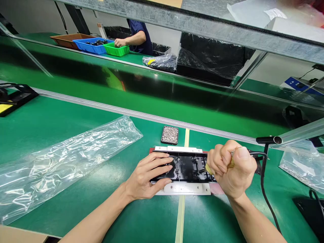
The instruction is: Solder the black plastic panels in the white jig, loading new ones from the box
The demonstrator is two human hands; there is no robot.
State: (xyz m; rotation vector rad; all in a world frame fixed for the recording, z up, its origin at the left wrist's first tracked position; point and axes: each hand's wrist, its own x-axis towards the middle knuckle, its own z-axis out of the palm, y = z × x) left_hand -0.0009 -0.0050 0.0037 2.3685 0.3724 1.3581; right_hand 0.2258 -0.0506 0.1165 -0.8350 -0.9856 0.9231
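On the green worktop (141,222), directly before us, we find the black housing (186,168) lying lengthwise from left to right, its ribbed and bossed interior facing up. White fixture rails (187,189) flank it along the near and far long sides, and a reddish sheet (218,189) shows beneath the fixture at the right.

We hold the left end of the housing with our left hand (150,173): the thumb lies along the near rim, the fingers extend over the far rim and the interior, and the grip is closed on the part. With our right hand (231,167) we clench a tool (208,169) with a yellowish body, its narrow end angled down and left into the right half of the housing. Our fist conceals most of the tool; we cannot tell whether its tip touches the part. A black cord (262,179) runs beside the right wrist.

Just beyond the far rail we see a small black tray (169,135) filled with small metallic pieces. A clear plastic bag (76,162) lies flat to the left.

Across the green belt (162,109), we observe a co-worker's hand (120,43) reaching into a green bin (116,50), next to a blue bin (88,47) containing black parts.
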